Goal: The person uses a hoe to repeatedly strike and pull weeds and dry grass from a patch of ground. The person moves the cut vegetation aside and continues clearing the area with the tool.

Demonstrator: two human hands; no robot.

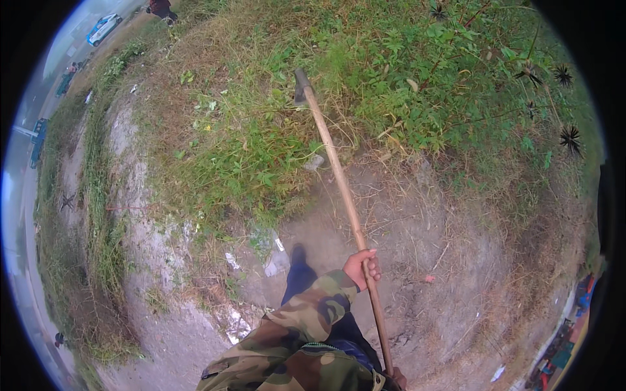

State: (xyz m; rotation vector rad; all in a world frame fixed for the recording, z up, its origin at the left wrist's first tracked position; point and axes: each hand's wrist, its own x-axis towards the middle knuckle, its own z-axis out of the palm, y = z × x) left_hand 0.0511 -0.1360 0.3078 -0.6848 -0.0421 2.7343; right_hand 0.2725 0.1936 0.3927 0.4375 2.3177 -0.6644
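Note:
A long-handled hoe slants up across the view, its wooden shaft running away from my body. My left hand, at the end of a camouflage sleeve, is wrapped around the lower part of the shaft. At the bottom edge, my right hand grips the shaft near its butt end and is only partly visible. The dark metal hoe head is over grass and weeds; whether it touches the soil I cannot tell. Green weeds grow left of the shaft.
Taller leafy plants with dark spiky seed heads stand at right. A pale stone and white scraps lie on bare dirt. Far left are a person and a blue-and-white car.

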